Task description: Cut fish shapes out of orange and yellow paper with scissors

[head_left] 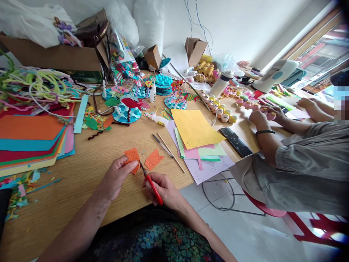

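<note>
Scissors (154,189) — orange paper (132,154) between left fingers (133,164)

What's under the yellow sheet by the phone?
Pink paper, pale green paper and lilac paper stick out from under the yellow sheet, plus a brighter green edge. The yellow sheet covers the rest; sheet count and anything fully hidden can't be told.
</note>
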The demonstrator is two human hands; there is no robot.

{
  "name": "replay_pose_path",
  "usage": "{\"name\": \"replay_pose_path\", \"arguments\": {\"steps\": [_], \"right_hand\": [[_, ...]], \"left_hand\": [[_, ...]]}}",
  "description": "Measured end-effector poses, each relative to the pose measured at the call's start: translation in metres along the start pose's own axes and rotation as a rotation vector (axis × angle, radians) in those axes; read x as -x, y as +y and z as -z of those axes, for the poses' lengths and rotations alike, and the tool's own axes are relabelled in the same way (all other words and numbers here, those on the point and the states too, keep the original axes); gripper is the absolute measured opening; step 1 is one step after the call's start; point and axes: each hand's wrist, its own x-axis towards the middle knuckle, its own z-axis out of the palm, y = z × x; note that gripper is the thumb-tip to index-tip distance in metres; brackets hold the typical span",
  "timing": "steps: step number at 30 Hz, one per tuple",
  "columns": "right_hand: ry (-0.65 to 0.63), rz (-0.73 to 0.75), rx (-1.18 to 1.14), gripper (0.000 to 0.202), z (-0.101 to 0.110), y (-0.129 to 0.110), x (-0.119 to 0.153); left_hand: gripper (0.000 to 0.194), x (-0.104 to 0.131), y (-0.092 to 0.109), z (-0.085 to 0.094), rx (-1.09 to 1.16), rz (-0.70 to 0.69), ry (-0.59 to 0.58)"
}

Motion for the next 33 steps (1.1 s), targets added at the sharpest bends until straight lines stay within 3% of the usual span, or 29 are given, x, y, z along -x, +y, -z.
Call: {"name": "replay_pose_path", "arguments": {"steps": [16,23,33], "right_hand": [[-0.014,0.009,0.008,0.039,0.0015,0.0021,0.001],[-0.012,0.019,0.015,0.04,0.0017,0.0033,0.0004],[0.001,0.014,0.034,0.045,0.0006,-0.0007,0.0013]], "left_hand": [[0.02,-0.0018,0.0035,0.0029,-0.059,0.032,-0.073],[0.019,-0.0013,-0.001,0.0039,-0.039,0.033,-0.009],[0.019,-0.0008,-0.0048,0.003,0.053,-0.016,-0.01]]}}
